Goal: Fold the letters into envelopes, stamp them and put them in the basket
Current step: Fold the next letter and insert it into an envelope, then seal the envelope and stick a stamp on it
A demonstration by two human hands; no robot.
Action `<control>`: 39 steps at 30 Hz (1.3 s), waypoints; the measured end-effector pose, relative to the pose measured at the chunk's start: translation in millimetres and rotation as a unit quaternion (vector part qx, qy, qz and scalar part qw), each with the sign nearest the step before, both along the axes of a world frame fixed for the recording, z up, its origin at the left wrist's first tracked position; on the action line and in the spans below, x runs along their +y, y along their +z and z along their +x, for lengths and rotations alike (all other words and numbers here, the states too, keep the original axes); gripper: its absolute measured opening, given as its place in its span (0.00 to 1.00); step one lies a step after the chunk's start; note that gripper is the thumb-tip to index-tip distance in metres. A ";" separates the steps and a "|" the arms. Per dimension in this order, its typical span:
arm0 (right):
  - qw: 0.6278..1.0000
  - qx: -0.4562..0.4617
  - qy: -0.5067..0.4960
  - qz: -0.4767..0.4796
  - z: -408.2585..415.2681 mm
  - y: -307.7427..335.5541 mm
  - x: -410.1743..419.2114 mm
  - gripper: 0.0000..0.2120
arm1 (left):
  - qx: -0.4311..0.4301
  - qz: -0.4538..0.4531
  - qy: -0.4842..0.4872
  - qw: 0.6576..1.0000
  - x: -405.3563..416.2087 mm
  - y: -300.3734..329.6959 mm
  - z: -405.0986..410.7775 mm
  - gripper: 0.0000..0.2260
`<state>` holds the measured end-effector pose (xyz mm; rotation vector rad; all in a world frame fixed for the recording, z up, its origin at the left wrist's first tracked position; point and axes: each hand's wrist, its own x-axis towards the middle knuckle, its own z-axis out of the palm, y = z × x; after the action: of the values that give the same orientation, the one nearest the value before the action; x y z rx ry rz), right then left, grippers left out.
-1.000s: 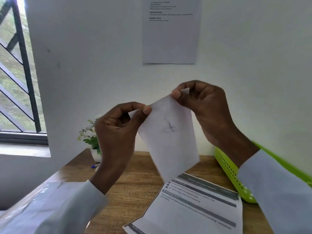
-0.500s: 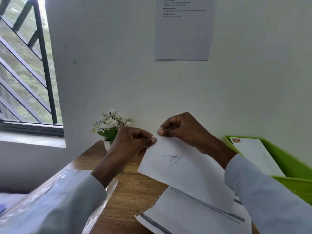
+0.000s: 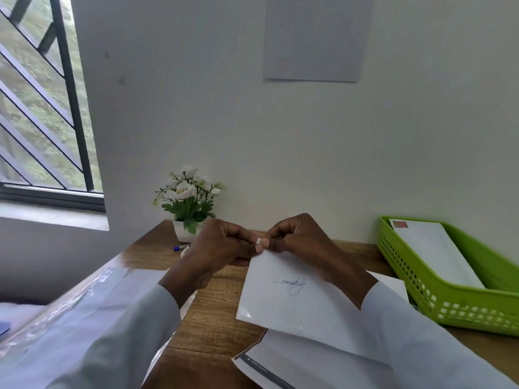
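Above the middle of the wooden bench (image 3: 213, 327), both hands meet at the top corner of a white envelope (image 3: 292, 301). Left hand (image 3: 216, 248) and right hand (image 3: 300, 242) are each curled, thumb and fingertips pressed together and pinching that corner, with a small white scrap (image 3: 257, 240) showing between the two thumbs; what the scrap is cannot be told. A blue scribbled signature (image 3: 292, 284) marks the face of the envelope, which tilts down toward the person and hangs over a printed sheet (image 3: 269, 366) lying flat at the near edge of the bench. Pale sleeves cover both forearms. On the right stands a green perforated basket (image 3: 415, 290), and inside it lies another white envelope (image 3: 435, 248) with a reddish stamp (image 3: 400, 224) at its far corner. Against the wall behind the left hand sits a small white pot of white flowers (image 3: 188, 197), with a blue pen (image 3: 179, 247) just beside it. Clear plastic wrapping (image 3: 56, 318) lies at the left of the bench. A paper notice (image 3: 314, 37) is stuck on the wall above.
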<state>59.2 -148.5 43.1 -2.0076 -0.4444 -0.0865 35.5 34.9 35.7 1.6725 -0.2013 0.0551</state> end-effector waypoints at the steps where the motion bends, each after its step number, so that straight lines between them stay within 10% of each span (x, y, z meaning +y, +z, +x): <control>1: 1.000 -0.006 -0.010 0.000 0.7 -2.1 1.9 0.03 | 0.008 -0.005 -0.004 1.000 0.6 -1.0 1.3 0.10; 29: 0.996 -0.082 -0.003 -0.025 17.4 -3.0 6.8 0.04 | 0.181 0.180 -0.265 0.930 25.9 -10.9 5.4 0.10; 33: 0.993 -0.085 0.057 -0.061 13.0 -5.8 10.0 0.03 | 0.137 0.142 -0.191 0.962 23.9 -9.3 6.3 0.20; 39: 0.983 -0.023 0.125 -0.131 5.1 -11.8 -5.2 0.05 | 0.101 0.125 -0.113 0.981 26.1 -15.4 13.2 0.09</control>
<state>64.3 -153.7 31.4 -2.1915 -0.7666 0.0865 48.7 61.0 20.3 1.8812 -0.2514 -0.3212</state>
